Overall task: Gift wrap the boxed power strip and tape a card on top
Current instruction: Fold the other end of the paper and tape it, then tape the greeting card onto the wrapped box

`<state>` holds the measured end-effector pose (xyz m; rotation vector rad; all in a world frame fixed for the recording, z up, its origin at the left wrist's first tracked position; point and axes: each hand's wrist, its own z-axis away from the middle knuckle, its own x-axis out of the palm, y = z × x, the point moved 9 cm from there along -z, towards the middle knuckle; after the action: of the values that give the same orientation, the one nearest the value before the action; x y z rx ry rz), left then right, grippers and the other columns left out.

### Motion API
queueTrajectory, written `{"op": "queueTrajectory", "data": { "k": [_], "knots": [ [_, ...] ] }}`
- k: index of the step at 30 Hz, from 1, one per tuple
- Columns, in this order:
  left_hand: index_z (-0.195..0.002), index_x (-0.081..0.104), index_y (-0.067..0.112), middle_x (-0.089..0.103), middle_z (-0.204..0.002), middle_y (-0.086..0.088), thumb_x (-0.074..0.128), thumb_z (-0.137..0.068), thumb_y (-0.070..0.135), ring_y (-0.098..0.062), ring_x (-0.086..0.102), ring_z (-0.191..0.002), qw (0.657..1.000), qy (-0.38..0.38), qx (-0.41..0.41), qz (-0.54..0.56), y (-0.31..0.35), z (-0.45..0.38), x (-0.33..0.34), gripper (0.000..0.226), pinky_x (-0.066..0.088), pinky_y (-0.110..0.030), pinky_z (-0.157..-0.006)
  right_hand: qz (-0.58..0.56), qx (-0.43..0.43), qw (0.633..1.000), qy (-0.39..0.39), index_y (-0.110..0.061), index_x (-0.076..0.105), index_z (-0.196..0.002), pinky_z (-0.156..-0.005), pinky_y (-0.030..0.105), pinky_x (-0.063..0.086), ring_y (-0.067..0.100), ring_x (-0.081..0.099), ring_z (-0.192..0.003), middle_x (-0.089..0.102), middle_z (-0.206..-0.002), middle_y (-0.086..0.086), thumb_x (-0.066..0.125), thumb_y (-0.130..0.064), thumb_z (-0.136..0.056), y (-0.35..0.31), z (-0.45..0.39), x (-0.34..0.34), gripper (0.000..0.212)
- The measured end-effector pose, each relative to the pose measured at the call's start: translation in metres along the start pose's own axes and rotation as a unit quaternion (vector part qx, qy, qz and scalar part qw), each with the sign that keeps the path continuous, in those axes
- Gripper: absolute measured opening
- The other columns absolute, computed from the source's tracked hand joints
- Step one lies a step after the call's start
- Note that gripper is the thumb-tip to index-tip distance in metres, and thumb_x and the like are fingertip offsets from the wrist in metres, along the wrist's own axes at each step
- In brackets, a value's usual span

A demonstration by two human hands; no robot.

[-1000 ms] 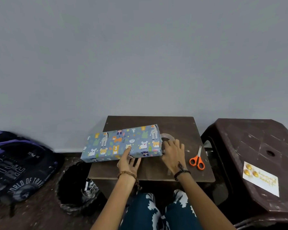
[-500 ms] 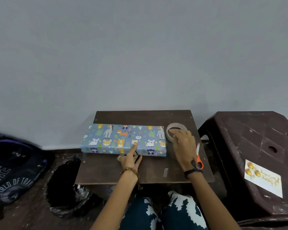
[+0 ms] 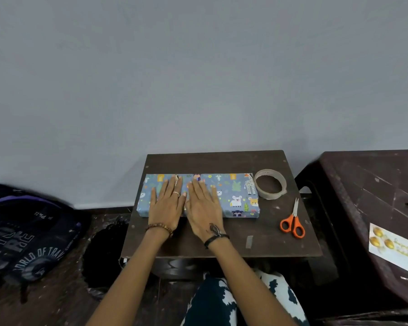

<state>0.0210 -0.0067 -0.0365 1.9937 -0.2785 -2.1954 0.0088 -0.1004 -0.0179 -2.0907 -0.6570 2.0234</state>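
The boxed power strip, wrapped in blue animal-print paper (image 3: 236, 196), lies flat across the small dark table (image 3: 264, 241). My left hand (image 3: 166, 203) and my right hand (image 3: 204, 205) rest side by side on its top, palms down and fingers straight. A roll of clear tape (image 3: 270, 187) sits just right of the box. Orange-handled scissors (image 3: 292, 223) lie further right and nearer me. The white card (image 3: 396, 250) with gold decoration lies on the dark plastic stool (image 3: 375, 189) at the right.
A short cut strip of tape (image 3: 249, 241) is stuck near the table's front edge. A black bin with a liner (image 3: 104, 255) stands on the floor to the left, beside a dark backpack (image 3: 26, 234). A grey wall rises behind the table.
The box went from tilted to lying straight on the table. My right hand let go of the tape roll and both hands moved onto the box top, flat.
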Motion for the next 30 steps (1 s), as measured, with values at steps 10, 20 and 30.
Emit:
{"op": "queueTrajectory", "data": {
  "k": [10,20,30],
  "knots": [
    [-0.15,0.005,0.017,0.0,-0.158,-0.006,0.023,-0.101,0.034,-0.018,-0.001,-0.146,0.995,-0.02,-0.093,0.013,-0.001,0.005,-0.006,0.055,-0.001,-0.049,-0.115,0.028,0.202,0.979,0.028,-0.001,0.008,-0.148,-0.117,0.037,-0.003,0.024,0.002,-0.146,0.007,-0.157,0.014,0.03,-0.045,-0.099,0.097,0.028,-0.046,0.07],
    [-0.117,0.059,0.002,0.065,-0.11,-0.014,0.045,-0.096,0.01,-0.027,0.059,-0.103,0.928,-0.015,0.114,0.353,0.205,0.078,-0.021,0.027,0.045,-0.032,-0.086,-0.173,0.169,0.939,0.244,-0.007,0.065,-0.105,-0.081,0.032,0.041,0.028,0.06,-0.097,0.067,-0.103,0.011,0.049,-0.011,-0.094,0.122,0.118,-0.149,0.02],
    [-0.107,0.065,0.003,0.066,-0.109,-0.013,0.06,-0.087,0.012,-0.022,0.061,-0.104,0.915,-0.09,0.138,0.367,0.374,0.103,0.065,0.023,0.046,-0.028,-0.092,-0.151,0.422,0.813,0.371,-0.01,0.059,-0.117,-0.091,0.025,0.035,0.023,0.051,-0.114,0.059,-0.121,0.006,0.048,-0.013,-0.093,0.281,0.246,-0.187,0.027]
  ]
}}
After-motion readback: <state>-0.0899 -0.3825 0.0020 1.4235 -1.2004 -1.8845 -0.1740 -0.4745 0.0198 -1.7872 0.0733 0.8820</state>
